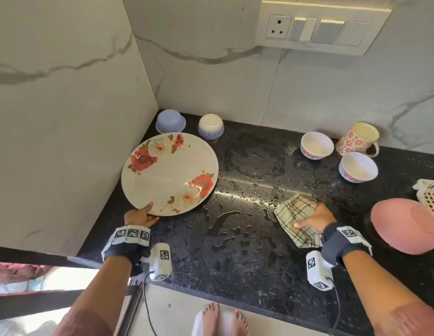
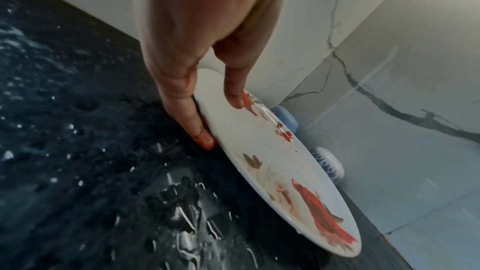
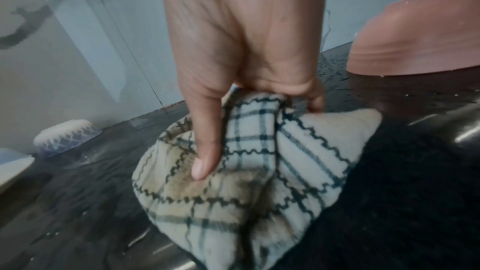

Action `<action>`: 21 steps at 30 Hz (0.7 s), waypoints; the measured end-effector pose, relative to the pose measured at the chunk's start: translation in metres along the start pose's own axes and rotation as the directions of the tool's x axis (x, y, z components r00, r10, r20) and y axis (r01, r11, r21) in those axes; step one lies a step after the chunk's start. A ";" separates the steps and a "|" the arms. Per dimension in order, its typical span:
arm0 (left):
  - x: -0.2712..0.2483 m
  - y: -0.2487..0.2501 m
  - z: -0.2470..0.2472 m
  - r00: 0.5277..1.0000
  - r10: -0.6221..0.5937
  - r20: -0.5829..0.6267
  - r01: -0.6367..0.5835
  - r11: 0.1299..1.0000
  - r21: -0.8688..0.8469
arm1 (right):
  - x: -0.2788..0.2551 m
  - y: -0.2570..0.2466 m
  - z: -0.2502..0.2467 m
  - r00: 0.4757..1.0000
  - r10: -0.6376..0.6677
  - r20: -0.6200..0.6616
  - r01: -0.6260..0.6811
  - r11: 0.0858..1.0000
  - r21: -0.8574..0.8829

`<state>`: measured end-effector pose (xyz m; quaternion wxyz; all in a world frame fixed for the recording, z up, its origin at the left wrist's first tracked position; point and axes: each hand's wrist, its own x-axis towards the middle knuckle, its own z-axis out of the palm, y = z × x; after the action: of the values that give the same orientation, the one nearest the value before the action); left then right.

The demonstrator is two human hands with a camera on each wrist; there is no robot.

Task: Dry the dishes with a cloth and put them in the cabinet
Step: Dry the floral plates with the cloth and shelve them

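Note:
A large white plate (image 1: 169, 173) with red roses is tilted up off the wet black counter (image 1: 247, 234) near the left wall. My left hand (image 1: 140, 215) pinches its near rim, thumb on the face and fingers beneath; the left wrist view shows the same plate (image 2: 272, 161) held by my left hand (image 2: 207, 114). My right hand (image 1: 312, 218) grips a cream checked cloth (image 1: 295, 214) that lies on the counter to the right. In the right wrist view the thumb of that right hand (image 3: 233, 130) presses into the bunched cloth (image 3: 259, 171).
Upside down at the back stand a blue bowl (image 1: 170, 121) and a patterned bowl (image 1: 211, 127). Two white bowls (image 1: 317, 145) (image 1: 358, 167) and a floral mug (image 1: 358, 139) sit back right. A pink bowl (image 1: 407, 225) lies inverted by a white basket (image 1: 429, 195). Water pools mid-counter.

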<state>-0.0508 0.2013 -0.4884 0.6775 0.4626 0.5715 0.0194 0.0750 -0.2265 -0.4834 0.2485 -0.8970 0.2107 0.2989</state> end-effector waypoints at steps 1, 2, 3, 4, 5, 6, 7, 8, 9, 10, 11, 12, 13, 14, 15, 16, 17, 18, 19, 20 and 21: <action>0.005 -0.001 0.000 1.000 0.019 -0.008 -0.019 1.000 -0.005 | -0.001 0.000 -0.001 0.999 0.010 0.033 -0.011 0.999 0.037; 0.007 -0.002 0.000 0.999 0.039 -0.008 -0.039 0.999 0.007 | 0.001 0.000 -0.001 0.998 0.004 0.067 -0.010 0.996 0.089; 0.009 -0.003 0.000 0.999 0.051 -0.004 -0.051 0.999 0.015 | -0.001 0.000 0.000 0.997 0.007 0.080 -0.017 0.991 0.129; 0.009 -0.003 -0.001 0.998 0.059 -0.004 -0.059 0.998 0.009 | 0.001 0.001 0.001 0.995 -0.009 0.102 -0.010 0.984 0.177; 0.010 -0.004 -0.002 0.999 0.053 -0.002 -0.053 0.999 0.010 | 0.001 0.002 0.000 0.991 -0.017 0.131 -0.012 0.975 0.220; 0.010 -0.004 -0.005 0.999 0.032 0.008 -0.032 0.999 0.004 | -0.002 0.002 -0.001 0.985 -0.039 0.165 -0.008 0.962 0.274; 0.010 -0.002 -0.006 0.999 -0.004 0.046 0.006 0.999 -0.039 | -0.005 0.001 -0.002 0.979 -0.066 0.190 -0.007 0.933 0.359; 0.012 -0.002 -0.008 0.996 -0.026 0.081 0.033 0.996 -0.083 | -0.008 0.000 -0.003 0.974 -0.096 0.204 -0.009 0.888 0.459; 0.010 0.000 -0.008 0.994 -0.020 0.112 0.031 0.994 -0.104 | -0.012 -0.002 -0.005 0.969 -0.114 0.218 -0.027 0.831 0.555; 0.009 0.001 -0.008 0.990 -0.002 0.142 0.021 0.991 -0.131 | -0.016 -0.003 -0.008 0.967 -0.136 0.216 -0.037 0.764 0.644; 0.006 0.003 -0.006 0.988 0.020 0.152 0.006 0.986 -0.169 | -0.019 -0.005 -0.010 0.964 -0.153 0.216 -0.047 0.703 0.710; 0.006 0.004 -0.002 0.983 0.040 0.179 -0.003 0.979 -0.203 | -0.023 -0.010 -0.012 0.962 -0.178 0.206 -0.043 0.647 0.761; 0.002 0.007 0.001 0.979 0.056 0.197 -0.015 0.979 -0.204 | -0.024 -0.013 -0.013 0.958 -0.200 0.204 -0.045 0.599 0.800; 0.000 0.009 0.005 0.978 0.072 0.194 -0.038 0.984 -0.177 | -0.028 -0.017 -0.015 0.953 -0.225 0.201 -0.048 0.546 0.836; -0.001 0.010 0.007 0.977 0.087 0.195 -0.055 0.985 -0.164 | -0.030 -0.019 -0.016 0.945 -0.254 0.205 -0.057 0.491 0.869; -0.001 0.012 0.008 0.976 0.092 0.199 -0.060 0.985 -0.160 | -0.033 -0.022 -0.019 0.939 -0.277 0.206 -0.067 0.439 0.896; -0.004 0.013 0.009 0.972 0.087 0.218 -0.053 0.987 -0.153 | -0.035 -0.026 -0.021 0.930 -0.308 0.201 -0.065 0.399 0.914; -0.007 0.013 0.008 0.968 0.074 0.240 -0.039 0.988 -0.148 | -0.039 -0.030 -0.024 0.927 -0.323 0.191 -0.066 0.362 0.930; -0.011 0.014 0.007 0.962 0.066 0.265 -0.029 0.990 -0.140 | -0.042 -0.033 -0.026 0.921 -0.348 0.176 -0.055 0.332 0.942; -0.018 0.014 0.006 0.958 0.065 0.281 -0.030 0.991 -0.128 | -0.046 -0.037 -0.029 0.912 -0.375 0.167 -0.042 0.320 0.947; -0.025 0.013 0.005 0.951 0.084 0.297 -0.049 0.991 -0.124 | -0.050 -0.043 -0.032 0.899 -0.412 0.150 -0.016 0.313 0.950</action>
<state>-0.0492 0.1916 -0.4617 0.7812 0.4393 0.4436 0.0044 0.0750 -0.1995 -0.4150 0.7864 -0.5355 0.1780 0.2514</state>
